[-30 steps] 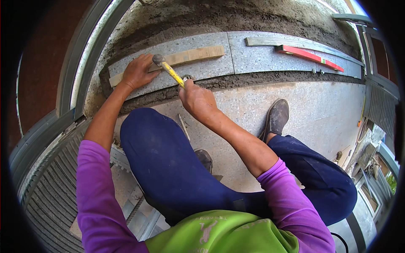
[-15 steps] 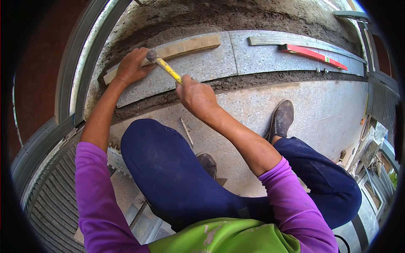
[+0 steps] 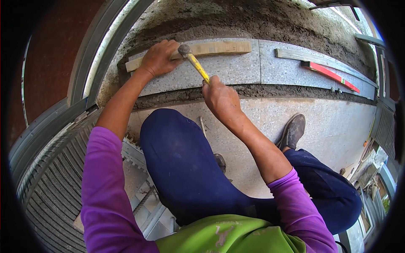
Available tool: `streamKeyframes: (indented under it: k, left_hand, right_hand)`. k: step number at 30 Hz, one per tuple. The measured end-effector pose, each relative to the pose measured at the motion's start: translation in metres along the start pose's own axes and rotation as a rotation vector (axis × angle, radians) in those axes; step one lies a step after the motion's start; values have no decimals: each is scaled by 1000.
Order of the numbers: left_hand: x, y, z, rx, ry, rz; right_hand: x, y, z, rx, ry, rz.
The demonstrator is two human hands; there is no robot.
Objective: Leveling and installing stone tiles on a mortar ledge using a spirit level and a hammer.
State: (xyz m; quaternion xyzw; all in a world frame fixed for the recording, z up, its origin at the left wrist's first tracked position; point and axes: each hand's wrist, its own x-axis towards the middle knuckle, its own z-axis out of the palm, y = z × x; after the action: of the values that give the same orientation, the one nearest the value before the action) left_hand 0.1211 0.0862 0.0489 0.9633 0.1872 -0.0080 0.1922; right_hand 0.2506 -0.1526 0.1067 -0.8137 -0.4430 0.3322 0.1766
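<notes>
My left hand (image 3: 160, 58) grips a long wooden batten (image 3: 223, 47) near its left end, fingers over its far edge. The batten lies along a grey speckled tile (image 3: 240, 69). In my right hand (image 3: 222, 101) is a hammer (image 3: 197, 67) with a yellow handle and a dull grey head. The hammer head hovers over or rests on the batten, just right of my left hand; I cannot tell whether they touch. A strip of wet-looking mortar (image 3: 185, 95) runs between this tile row and the paving near me.
On the right-hand tiles lie a red spirit level (image 3: 333, 76) and a grey metal straightedge (image 3: 295, 55). Rough mortar bed (image 3: 253, 23) stretches behind the tiles. A metal frame (image 3: 99, 50) stands at left. Below my hands are my knee and shoes; a thin stick (image 3: 203, 126) lies on the paving.
The whole view has shifted, so everything sits further right in the picture. Both hands keep their grips, and the hammer head stays close to my left hand above the batten.
</notes>
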Motion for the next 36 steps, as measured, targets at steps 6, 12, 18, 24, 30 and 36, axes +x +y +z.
streamKeyframes:
  k: [6, 12, 18, 24, 30, 36]
  left_hand:
    - [0, 2, -7, 28, 34, 30]
    - [7, 8, -2, 5, -52, -52]
    - [0, 2, -4, 30, -25, -24]
    - [-1, -6, 3, 21, -23, -48]
    - [4, 5, -4, -2, -70, -26]
    - [7, 5, -3, 3, -15, 4]
  right_hand:
    - [4, -3, -9, -35, -24, -2]
    - [6, 4, -5, -39, -10, 29]
    - [7, 1, -4, -33, 2, 29]
    - [1, -6, -21, 52, 176, -169]
    - [13, 7, -10, -44, 36, -37]
    - [11, 9, -5, -19, 30, -20]
